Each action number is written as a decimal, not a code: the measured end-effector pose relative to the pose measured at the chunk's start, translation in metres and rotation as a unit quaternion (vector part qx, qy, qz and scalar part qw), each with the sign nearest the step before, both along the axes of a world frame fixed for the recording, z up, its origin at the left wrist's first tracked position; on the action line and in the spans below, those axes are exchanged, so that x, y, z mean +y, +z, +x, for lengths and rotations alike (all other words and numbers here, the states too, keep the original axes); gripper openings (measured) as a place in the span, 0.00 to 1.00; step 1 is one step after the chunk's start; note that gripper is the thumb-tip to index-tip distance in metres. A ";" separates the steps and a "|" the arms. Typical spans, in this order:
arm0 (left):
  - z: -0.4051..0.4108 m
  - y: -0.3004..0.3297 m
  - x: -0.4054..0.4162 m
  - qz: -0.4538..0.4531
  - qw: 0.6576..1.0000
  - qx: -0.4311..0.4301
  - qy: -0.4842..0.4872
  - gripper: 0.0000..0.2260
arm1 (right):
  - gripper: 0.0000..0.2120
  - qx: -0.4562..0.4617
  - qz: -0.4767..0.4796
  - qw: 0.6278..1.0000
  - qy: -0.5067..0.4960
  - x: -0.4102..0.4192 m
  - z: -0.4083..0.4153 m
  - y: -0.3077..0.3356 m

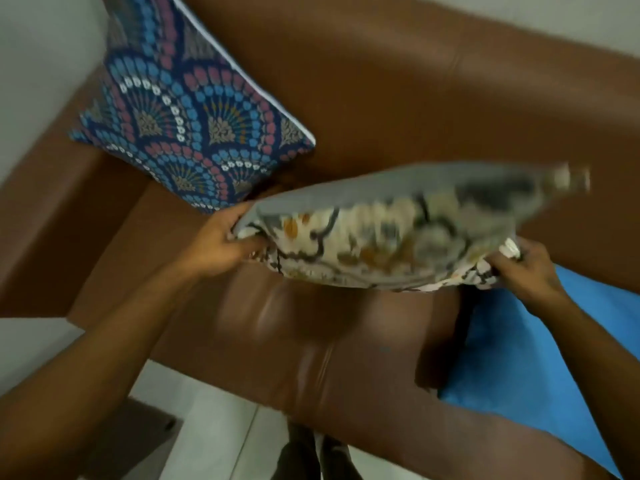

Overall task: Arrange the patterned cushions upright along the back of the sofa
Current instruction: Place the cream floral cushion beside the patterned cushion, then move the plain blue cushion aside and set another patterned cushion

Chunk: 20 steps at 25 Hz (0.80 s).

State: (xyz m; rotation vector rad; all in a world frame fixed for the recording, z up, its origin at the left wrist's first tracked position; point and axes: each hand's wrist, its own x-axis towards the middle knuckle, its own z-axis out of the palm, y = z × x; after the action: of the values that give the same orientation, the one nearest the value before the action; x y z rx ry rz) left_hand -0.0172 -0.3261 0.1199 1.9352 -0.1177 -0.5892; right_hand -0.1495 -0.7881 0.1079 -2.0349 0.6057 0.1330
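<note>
A grey and cream cushion (pixel 391 233) with dark and orange swirls hangs in the air over the brown leather sofa (pixel 415 98), blurred by motion. My left hand (pixel 221 242) grips its left corner and my right hand (pixel 523 268) grips its right corner. The cushion lies nearly flat, its plain grey back facing up. A blue cushion (pixel 187 116) with pink, blue and white fan patterns stands upright in the sofa's left corner, leaning on the backrest and the armrest.
A plain bright blue cushion or cloth (pixel 530 362) lies on the seat at the right, below my right hand. The sofa's left armrest (pixel 59 216) meets a pale wall. Light floor tiles (pixel 207 427) show in front of the seat edge.
</note>
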 end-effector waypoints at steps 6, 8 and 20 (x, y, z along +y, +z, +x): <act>0.048 -0.031 -0.041 -0.072 0.965 0.187 0.172 0.16 | 0.30 -0.063 0.080 0.994 -0.039 0.016 0.023 0.003; 0.055 -0.061 -0.055 -0.104 0.940 0.234 0.227 0.16 | 0.32 -0.076 0.005 0.997 -0.007 0.022 0.027 -0.018; 0.078 -0.077 -0.107 -0.190 0.850 0.202 0.448 0.13 | 0.34 -0.104 -0.193 0.976 -0.002 0.020 0.042 -0.036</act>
State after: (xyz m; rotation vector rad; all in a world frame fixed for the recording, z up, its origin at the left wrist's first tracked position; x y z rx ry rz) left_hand 0.0611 -0.4327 0.0431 1.2376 0.8406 -0.2798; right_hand -0.1079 -0.7680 0.0717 -2.3823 0.5315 -0.2144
